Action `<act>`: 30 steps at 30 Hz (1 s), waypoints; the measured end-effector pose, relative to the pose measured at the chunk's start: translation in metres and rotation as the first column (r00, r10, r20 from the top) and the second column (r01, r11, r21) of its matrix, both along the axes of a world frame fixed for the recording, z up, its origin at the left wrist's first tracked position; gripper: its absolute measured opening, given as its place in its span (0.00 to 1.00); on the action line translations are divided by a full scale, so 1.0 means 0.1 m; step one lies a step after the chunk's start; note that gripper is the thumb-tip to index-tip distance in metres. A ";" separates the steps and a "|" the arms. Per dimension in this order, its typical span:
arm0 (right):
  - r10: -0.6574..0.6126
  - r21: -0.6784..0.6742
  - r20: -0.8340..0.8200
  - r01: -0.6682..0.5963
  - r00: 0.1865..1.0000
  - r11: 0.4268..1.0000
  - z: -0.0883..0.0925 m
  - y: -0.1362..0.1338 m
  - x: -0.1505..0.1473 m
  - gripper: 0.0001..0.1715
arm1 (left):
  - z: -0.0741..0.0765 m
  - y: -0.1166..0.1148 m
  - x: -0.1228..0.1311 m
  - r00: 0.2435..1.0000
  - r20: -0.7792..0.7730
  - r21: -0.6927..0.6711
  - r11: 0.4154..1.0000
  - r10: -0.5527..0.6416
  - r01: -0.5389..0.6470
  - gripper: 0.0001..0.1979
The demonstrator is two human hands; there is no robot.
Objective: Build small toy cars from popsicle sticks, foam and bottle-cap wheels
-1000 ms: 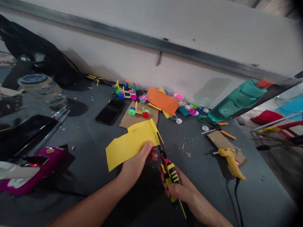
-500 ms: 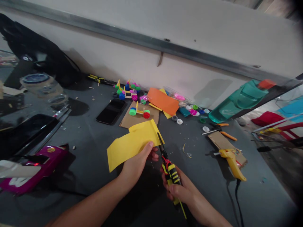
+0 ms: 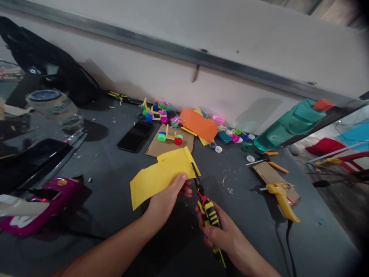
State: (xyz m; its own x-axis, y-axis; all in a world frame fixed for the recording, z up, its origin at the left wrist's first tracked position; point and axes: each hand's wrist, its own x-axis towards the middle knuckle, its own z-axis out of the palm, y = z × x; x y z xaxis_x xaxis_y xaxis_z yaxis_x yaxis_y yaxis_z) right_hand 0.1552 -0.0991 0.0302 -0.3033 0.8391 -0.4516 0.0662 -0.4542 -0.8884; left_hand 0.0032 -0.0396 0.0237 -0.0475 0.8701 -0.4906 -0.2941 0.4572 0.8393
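Observation:
My left hand [image 3: 168, 198] pinches a sheet of yellow paper [image 3: 160, 175], its thumb on top and its fingers underneath. The paper has an uneven, stepped outline and is held above the table. My right hand [image 3: 220, 232] is wrapped round the black and yellow handles of a pair of scissors [image 3: 202, 196]. Their dark blades reach the right-hand end of the paper, along a narrow strip at its edge. Behind the paper, a small wheeled toy [image 3: 170, 137] with green, blue and red caps rests on a piece of cardboard [image 3: 154, 144].
A phone [image 3: 135, 136], orange paper [image 3: 198, 124] and several colourful bottle caps lie farther back. At the right are a yellow glue gun [image 3: 282, 198], orange-handled pliers [image 3: 276, 166] and a leaning teal bottle [image 3: 288, 125]. A purple power strip [image 3: 62, 198] and clear jar [image 3: 54, 107] are at left.
The scissors' handles and the right hand have shifted very slightly. The yellow paper and my left hand stay almost in the same place.

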 end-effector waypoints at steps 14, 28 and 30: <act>-0.089 -0.067 -0.052 0.085 0.995 0.994 -0.08 0.00 -0.01 0.24 | -0.05 -0.01 -0.03 0.996 -0.063 0.068 0.995 -0.069 0.074 0.15; -0.114 -0.023 0.001 0.114 0.993 0.993 -0.05 -0.01 -0.04 0.20 | 0.02 -0.02 -0.01 0.995 -0.051 0.032 0.996 -0.084 0.086 0.15; -0.112 -0.023 0.008 0.112 0.994 0.993 -0.04 -0.01 -0.05 0.19 | 0.03 -0.02 -0.01 0.996 -0.042 0.031 0.996 -0.084 0.086 0.15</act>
